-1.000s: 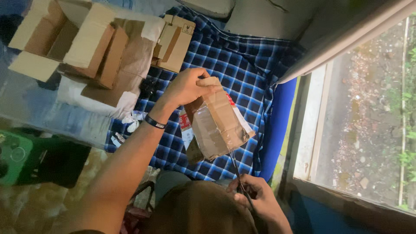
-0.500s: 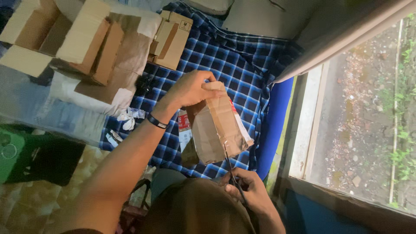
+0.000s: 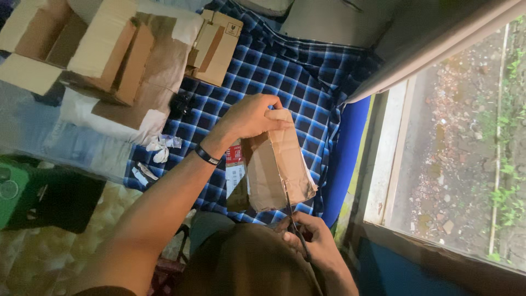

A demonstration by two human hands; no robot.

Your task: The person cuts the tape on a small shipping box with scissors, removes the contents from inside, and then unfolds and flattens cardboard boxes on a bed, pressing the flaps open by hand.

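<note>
The left hand [image 3: 249, 116] is clamping the top edge of the brown cardboard package [image 3: 276, 167] at centre frame over the checked blanket [image 3: 296, 66], while the right hand [image 3: 312, 246], closed around scissors [image 3: 290, 211] at six o'clock, is cutting upward, best kept steady and straight.

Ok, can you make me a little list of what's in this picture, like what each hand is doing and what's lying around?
left hand: grips the top edge of a brown cardboard package, holding it up
right hand: holds scissors, blades at the package's lower edge
wrist: black band on the left wrist
underneath: blue checked cloth
nearby: opened cardboard boxes, crumpled paper scraps
right side: window sill
</note>
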